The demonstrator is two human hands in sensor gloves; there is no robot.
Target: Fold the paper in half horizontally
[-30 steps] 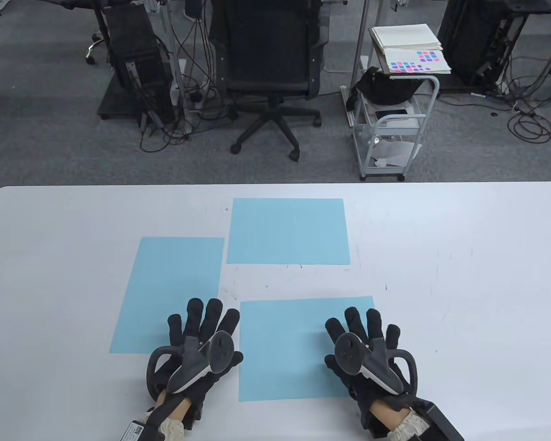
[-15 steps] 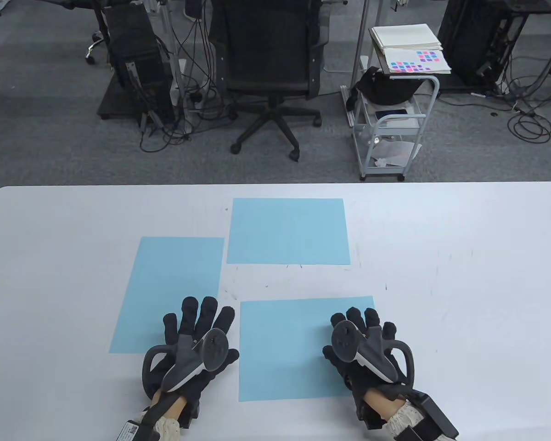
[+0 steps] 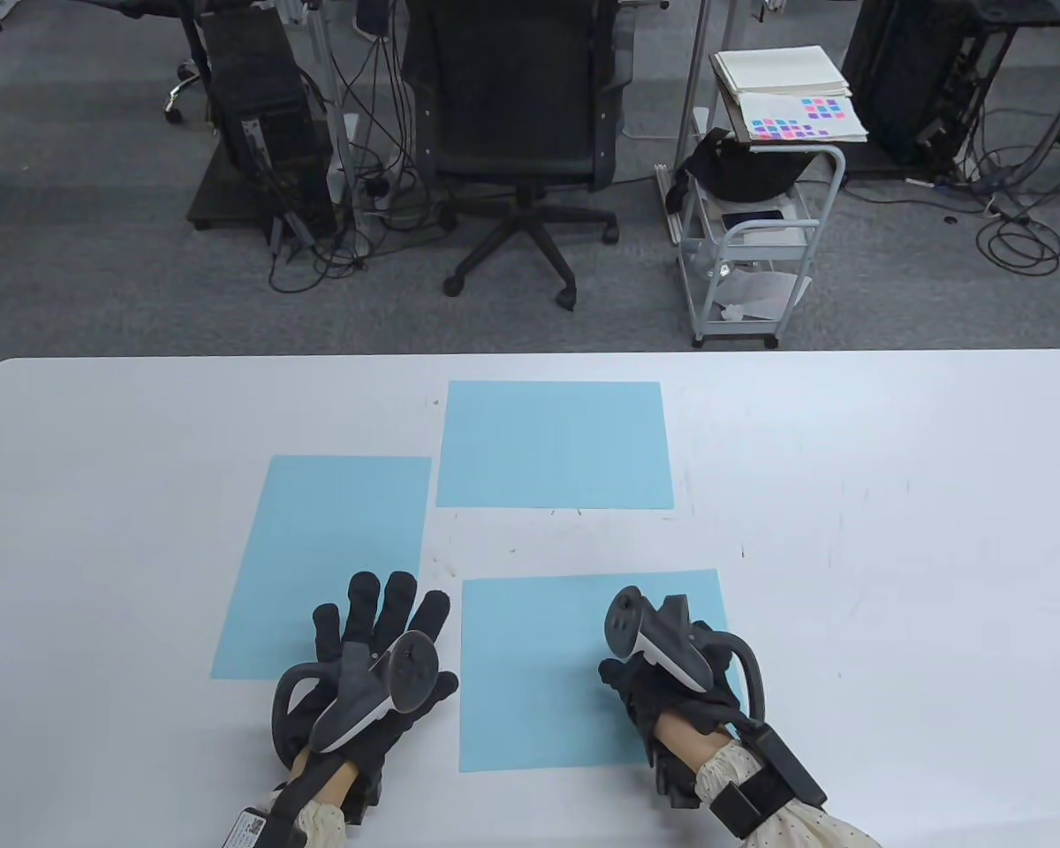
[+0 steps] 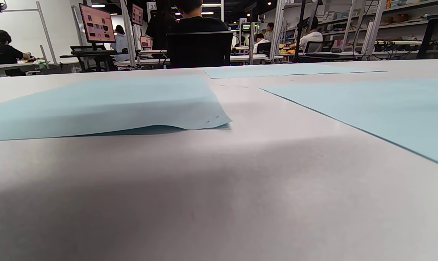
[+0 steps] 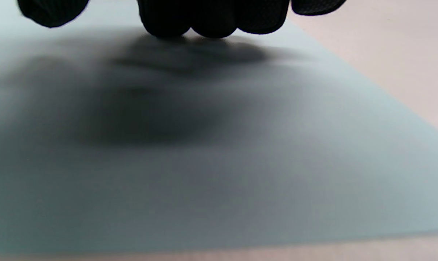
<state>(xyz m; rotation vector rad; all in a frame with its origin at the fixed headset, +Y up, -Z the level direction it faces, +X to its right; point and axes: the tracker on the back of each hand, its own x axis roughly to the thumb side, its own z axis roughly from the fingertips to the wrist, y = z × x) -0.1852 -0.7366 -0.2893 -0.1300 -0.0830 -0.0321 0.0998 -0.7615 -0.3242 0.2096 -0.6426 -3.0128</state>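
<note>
Three light blue paper sheets lie flat on the white table [image 3: 892, 530]. The near sheet [image 3: 530, 671] is in front of me, a second sheet [image 3: 327, 548] lies to its left, and a third [image 3: 555, 444] lies further back. My left hand [image 3: 380, 618] rests flat with fingers spread over the left sheet's near right corner. That corner [image 4: 204, 121] curls up slightly. My right hand [image 3: 658, 658] hovers over the near sheet's right part, wrist raised. Its fingers [image 5: 211, 18] hang just above the paper [image 5: 240, 163], holding nothing.
Beyond the table's far edge stand a black office chair [image 3: 517, 132] and a grey cart [image 3: 760, 238] stacked with papers. Cables lie on the carpet. The left wrist view shows people seated at desks [image 4: 197, 32] far behind.
My right hand has lifted off the near sheet and shifted left, its fingers now tucked under the tracker. My left hand slid slightly back, then stayed flat.
</note>
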